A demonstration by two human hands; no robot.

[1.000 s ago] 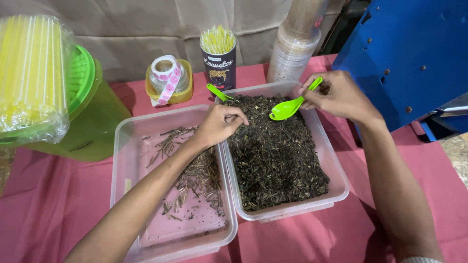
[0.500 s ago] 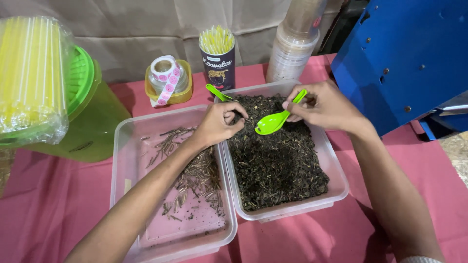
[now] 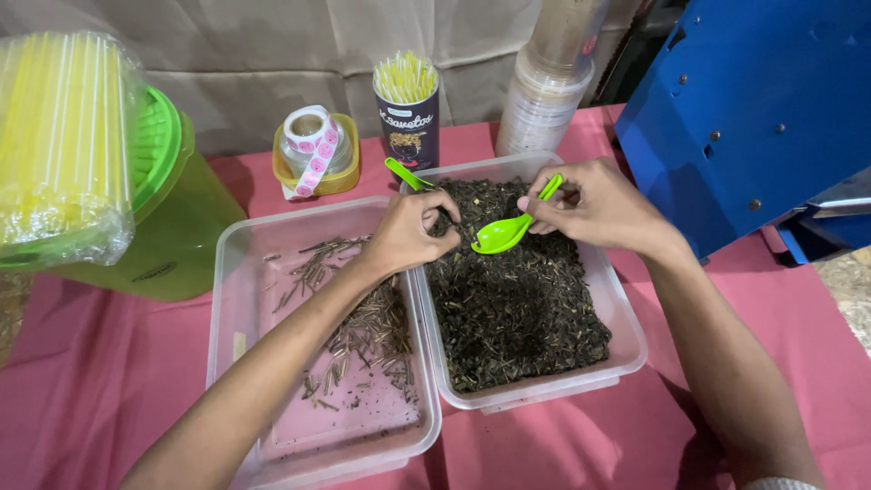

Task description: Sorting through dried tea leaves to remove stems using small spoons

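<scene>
Spoon: your right hand (image 3: 594,204) pinches the handle of a bright green plastic spoon (image 3: 508,229), its bowl tipped low over the dark leaves at about 12 o'clock in the right tub.
Right hand: closed in a narrow pinch on the spoon handle, fingers (image 3: 537,207) bunched around it.
Left hand: your left hand (image 3: 408,231) is curled with fingertips drawn together at the near rim between the two tubs; you cannot tell whether they hold any leaf bits.
Right tub: a clear plastic tub (image 3: 626,331) full of dark dried leaves (image 3: 517,308), at 3 o'clock from your left hand.
Left tub: a second clear tub (image 3: 238,299), touching the first, holds a thin scatter of brown stalks (image 3: 367,322).
Second spoon: another green spoon (image 3: 406,173) rests on the right tub's far corner, at 11 o'clock.
Beyond: a can of yellow sticks (image 3: 407,107) at 12 o'clock, a sticker roll in a yellow cup (image 3: 314,150), stacked clear cups (image 3: 553,82), a green jug (image 3: 172,218) at 9 o'clock.
Surface: pink cloth (image 3: 82,381).
</scene>
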